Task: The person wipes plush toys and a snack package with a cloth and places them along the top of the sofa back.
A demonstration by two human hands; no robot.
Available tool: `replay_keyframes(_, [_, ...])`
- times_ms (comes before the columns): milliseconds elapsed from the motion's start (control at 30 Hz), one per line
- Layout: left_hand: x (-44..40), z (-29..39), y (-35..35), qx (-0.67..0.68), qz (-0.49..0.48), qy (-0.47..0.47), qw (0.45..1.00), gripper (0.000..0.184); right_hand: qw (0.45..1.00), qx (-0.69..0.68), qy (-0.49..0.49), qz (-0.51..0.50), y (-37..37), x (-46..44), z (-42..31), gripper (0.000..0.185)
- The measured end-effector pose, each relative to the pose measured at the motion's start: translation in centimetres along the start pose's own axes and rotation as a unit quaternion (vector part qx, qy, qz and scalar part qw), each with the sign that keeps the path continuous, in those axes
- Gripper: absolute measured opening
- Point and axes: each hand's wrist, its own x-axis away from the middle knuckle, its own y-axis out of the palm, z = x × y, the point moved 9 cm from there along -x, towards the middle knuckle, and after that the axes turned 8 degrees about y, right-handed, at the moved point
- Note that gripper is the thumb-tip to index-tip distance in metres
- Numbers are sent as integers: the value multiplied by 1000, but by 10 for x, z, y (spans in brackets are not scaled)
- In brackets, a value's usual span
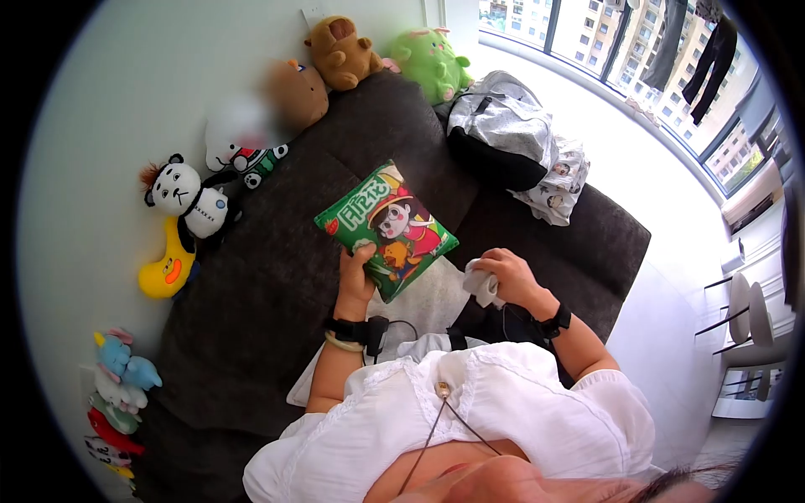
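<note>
My left hand grips the lower left edge of a puffy green snack bag, thumb on its front. The bag is tilted and has a cartoon figure in a hat and white lettering printed on it. Whether it is a real packet or a cushion made like one, I cannot tell. To its right, my right hand is closed around a crumpled white cloth or tissue, apart from the bag. A pale grey cloth lies beneath, by my lap.
I am at a dark sofa. Plush toys line its wall side, among them a panda, a yellow duck, a brown plush and a green plush. A grey backpack and printed white fabric sit at the far right.
</note>
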Motion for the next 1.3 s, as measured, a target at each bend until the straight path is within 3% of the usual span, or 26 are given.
replay_keyframes(33, [-2, 7, 7, -9, 3, 9, 1000, 56, 997, -33, 38, 53, -18, 3, 8, 51])
replay_keyframes(133, [-3, -8, 6, -29, 8, 6, 1000, 60, 959, -170, -7, 226, -98, -11, -30, 59])
replay_keyframes(200, [0, -23, 19, -22, 8, -15, 1000, 61, 939, -182, -67, 286, -127, -21, -71, 66])
replay_keyframes(333, [13, -34, 28, -29, -17, -48, 998, 70, 948, -148, -108, 261, -108, -51, -114, 66])
replay_keyframes(367, [15, -27, 36, -51, -61, -24, 997, 65, 951, -122, -116, 260, -101, -55, -118, 66])
replay_keyframes(467, [16, -16, 43, 69, -115, -67, 989, 62, 958, -69, -132, 243, -79, -58, -130, 64])
replay_keyframes(500, [16, -18, 35, 43, -74, -97, 992, 69, 962, -69, -131, 231, -73, -58, -132, 63])
replay_keyframes(600, [8, -24, 16, -9, -30, -133, 991, 64, 966, -57, -131, 214, -59, -56, -137, 62])
replay_keyframes(767, [-6, -18, 10, 54, 15, -130, 990, 58, 963, 17, -169, 207, -45, -38, -147, 63])
replay_keyframes(867, [-19, -17, -7, 75, 48, -114, 990, 55, 969, 66, -198, 133, -23, -13, -134, 57])
replay_keyframes(967, [-25, -10, -15, 84, 79, -99, 988, 49, 996, 31, -85, 5, 5, -4, -73, 50])
replay_keyframes(1000, [-27, -13, -18, 80, 86, -102, 988, 47, 998, 6, -52, 42, -10, -4, -61, 44])
replay_keyframes(1133, [-27, -50, -37, 49, 119, -123, 984, 42, 951, -86, -99, 280, -103, -22, -112, 48])
replay_keyframes(1200, [-12, -46, -14, 29, 140, -160, 977, 44, 931, -60, -147, 330, -107, -32, -132, 51])
replay_keyframes(1300, [-10, -60, 0, 9, 91, -148, 985, 44, 937, -27, -190, 292, -87, -51, -160, 56])
